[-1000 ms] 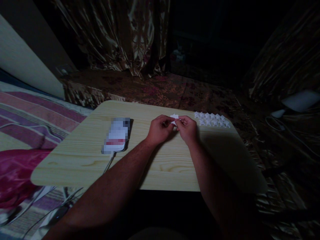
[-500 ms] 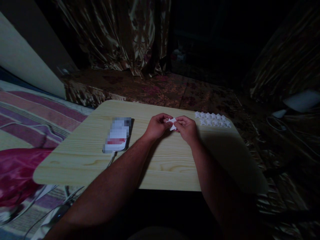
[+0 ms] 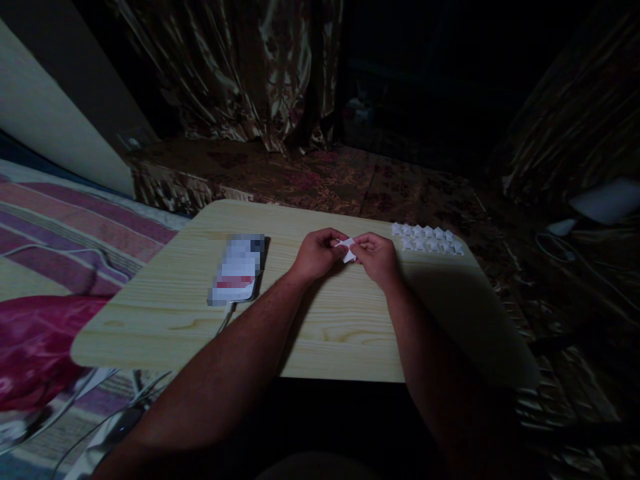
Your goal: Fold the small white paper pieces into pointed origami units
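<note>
A small white piece of folded paper (image 3: 349, 250) is pinched between both hands above the middle of the wooden table (image 3: 345, 333). My left hand (image 3: 319, 255) grips its left side, thumb on top and fingers curled behind. On the opposite side, my right hand (image 3: 377, 258) is closed on the paper with thumb and fingers. The two thumbs lie close together on its face, and the fingertips underneath are partly hidden. To the right of my right hand, several white folded paper stars (image 3: 423, 239) lie in two rows near the table's far right corner.
A phone (image 3: 237, 270), blurred out, lies left of my forearm with a white cable (image 3: 227, 317) plugged in. Left of the table is a striped bedcover (image 3: 60, 227) with a red cloth (image 3: 40, 347). Patterned curtains (image 3: 280, 73) hang behind a cloth-covered ledge (image 3: 310, 167).
The view has shifted very slightly. Both hands keep their pinch on the folded paper, which looks turned a little; the stars and phone stay put.
</note>
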The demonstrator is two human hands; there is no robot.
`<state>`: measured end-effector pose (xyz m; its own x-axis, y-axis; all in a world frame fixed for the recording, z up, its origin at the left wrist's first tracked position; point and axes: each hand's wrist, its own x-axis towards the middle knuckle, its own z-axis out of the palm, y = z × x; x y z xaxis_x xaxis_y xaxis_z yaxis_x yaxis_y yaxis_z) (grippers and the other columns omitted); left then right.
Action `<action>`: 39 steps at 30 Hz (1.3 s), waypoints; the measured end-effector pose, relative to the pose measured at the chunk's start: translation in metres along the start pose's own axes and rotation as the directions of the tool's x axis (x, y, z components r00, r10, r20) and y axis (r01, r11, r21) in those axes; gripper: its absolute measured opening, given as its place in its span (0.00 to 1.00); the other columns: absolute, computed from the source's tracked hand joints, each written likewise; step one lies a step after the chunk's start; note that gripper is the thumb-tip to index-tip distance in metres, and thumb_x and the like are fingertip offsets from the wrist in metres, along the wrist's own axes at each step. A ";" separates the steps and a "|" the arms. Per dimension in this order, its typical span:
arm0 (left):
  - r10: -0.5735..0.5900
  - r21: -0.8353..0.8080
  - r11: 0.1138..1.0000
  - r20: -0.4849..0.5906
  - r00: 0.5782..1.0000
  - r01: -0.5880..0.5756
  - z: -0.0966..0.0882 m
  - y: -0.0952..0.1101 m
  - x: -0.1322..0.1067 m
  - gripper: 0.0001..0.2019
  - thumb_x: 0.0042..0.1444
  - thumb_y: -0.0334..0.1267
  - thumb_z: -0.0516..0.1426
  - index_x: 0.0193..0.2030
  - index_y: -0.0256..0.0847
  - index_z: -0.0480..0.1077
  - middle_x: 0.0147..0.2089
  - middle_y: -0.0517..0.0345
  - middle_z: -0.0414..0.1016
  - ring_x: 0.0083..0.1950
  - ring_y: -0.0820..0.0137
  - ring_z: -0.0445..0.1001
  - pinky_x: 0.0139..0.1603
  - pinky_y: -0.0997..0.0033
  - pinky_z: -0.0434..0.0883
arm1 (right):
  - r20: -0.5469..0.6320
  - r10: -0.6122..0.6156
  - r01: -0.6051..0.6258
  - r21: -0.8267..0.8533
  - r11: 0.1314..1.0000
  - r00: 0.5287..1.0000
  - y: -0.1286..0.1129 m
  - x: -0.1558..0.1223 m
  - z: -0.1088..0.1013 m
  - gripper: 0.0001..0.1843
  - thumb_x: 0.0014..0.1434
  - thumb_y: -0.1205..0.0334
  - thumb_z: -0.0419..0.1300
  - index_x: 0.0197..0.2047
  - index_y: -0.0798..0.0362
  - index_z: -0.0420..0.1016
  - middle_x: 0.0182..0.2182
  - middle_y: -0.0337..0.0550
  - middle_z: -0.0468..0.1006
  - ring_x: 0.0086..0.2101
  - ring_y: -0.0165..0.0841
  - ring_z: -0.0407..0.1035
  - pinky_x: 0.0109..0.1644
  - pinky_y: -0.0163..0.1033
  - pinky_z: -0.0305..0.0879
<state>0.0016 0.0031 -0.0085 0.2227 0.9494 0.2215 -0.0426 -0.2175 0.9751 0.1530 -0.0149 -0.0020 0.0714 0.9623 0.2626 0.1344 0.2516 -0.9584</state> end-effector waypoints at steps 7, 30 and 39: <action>0.030 0.018 0.999 0.008 1.000 -0.030 0.000 -0.005 0.001 0.11 0.43 0.33 0.62 0.36 0.36 0.72 0.28 0.59 0.72 0.26 0.75 0.68 0.27 0.76 0.64 | 0.019 -0.016 0.017 -0.010 1.000 1.000 0.003 0.001 0.000 0.08 0.47 0.59 0.63 0.30 0.55 0.73 0.21 0.37 0.75 0.21 0.27 0.69 0.23 0.31 0.64; -0.072 -0.070 0.995 -0.105 0.992 0.065 0.005 0.006 0.000 0.06 0.42 0.32 0.59 0.29 0.35 0.76 0.22 0.60 0.71 0.23 0.76 0.64 0.26 0.75 0.62 | 0.010 -0.065 0.065 -0.013 0.998 0.998 0.004 0.001 -0.002 0.07 0.47 0.62 0.61 0.30 0.56 0.75 0.19 0.37 0.74 0.20 0.27 0.67 0.23 0.31 0.61; -0.140 -0.244 0.964 -0.125 0.982 0.106 0.007 0.009 -0.001 0.05 0.39 0.31 0.60 0.27 0.37 0.75 0.22 0.60 0.72 0.23 0.74 0.66 0.27 0.73 0.64 | 0.042 -0.063 0.062 0.024 0.998 0.997 0.002 0.000 -0.003 0.10 0.49 0.60 0.61 0.35 0.55 0.76 0.22 0.38 0.75 0.22 0.27 0.68 0.26 0.32 0.64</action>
<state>0.0076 -0.0009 0.0001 0.1028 0.9913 0.0820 -0.2555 -0.0534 0.9653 0.1563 -0.0151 -0.0035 0.0208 0.9481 0.3174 0.1146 0.3131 -0.9428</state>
